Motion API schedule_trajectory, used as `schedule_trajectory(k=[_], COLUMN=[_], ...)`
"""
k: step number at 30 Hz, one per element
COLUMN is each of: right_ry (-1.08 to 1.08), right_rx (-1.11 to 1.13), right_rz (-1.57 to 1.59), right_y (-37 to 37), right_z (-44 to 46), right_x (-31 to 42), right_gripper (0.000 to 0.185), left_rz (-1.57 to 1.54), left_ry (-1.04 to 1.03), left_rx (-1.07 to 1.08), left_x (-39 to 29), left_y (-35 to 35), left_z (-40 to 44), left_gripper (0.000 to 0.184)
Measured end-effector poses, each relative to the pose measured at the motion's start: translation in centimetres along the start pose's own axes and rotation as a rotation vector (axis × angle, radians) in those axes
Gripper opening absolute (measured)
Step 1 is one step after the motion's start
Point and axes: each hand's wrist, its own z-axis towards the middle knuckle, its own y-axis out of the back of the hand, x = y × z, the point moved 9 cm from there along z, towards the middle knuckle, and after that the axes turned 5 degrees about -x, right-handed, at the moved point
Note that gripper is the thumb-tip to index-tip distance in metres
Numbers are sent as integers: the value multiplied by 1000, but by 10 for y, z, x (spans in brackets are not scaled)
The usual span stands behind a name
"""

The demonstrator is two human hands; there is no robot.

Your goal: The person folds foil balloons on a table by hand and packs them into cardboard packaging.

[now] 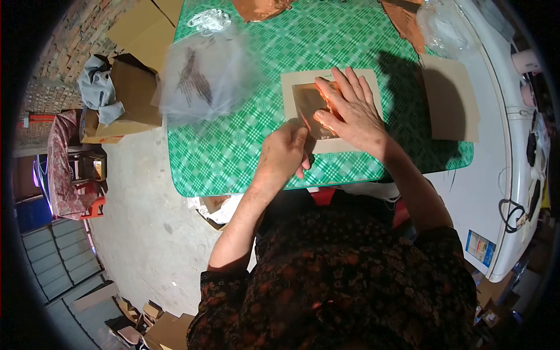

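Note:
A copper-coloured, shiny foil sheet [305,100] lies over a beige cardboard piece [356,146] on the green checked tabletop. My right hand [354,115] presses flat on the foil, its fingers spread toward the card's far edge and its thumb out to the left. At the lower left corner, my left hand [284,153] is closed, with thumb and fingers pinched at the foil's edge. The exact grip is partly hidden by the hand itself. Part of the foil beneath my right hand cannot be seen.
Clear plastic sheets [201,79] lie at the table's left side, with a white string bundle [209,21] behind. More copper-coloured foil [262,8] sits at the far edge. Another cardboard piece [450,99] lies at right beside a white appliance [496,146]. An open carton [135,93] stands left.

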Motion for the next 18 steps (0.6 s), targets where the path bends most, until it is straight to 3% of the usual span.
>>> schedule_trajectory(k=[7,13,16,18], right_ry=[27,11,9,12], right_rx=[-51,-56,-45,-43], right_rz=[-30,-38,-59,-72], right_y=[0,0,0,0], right_z=[-1,-1,-1,-1], right_x=[2,4,4,4], right_gripper=[69,68,69,69], left_rz=[-10,208,134,65], left_ry=[-1,-20,-341,-275], left_rx=[41,20,-129,-87], left_x=[-4,-12,-8,-3], left_y=[2,11,17,15], left_z=[5,8,14,12], left_gripper=[38,34,24,20])
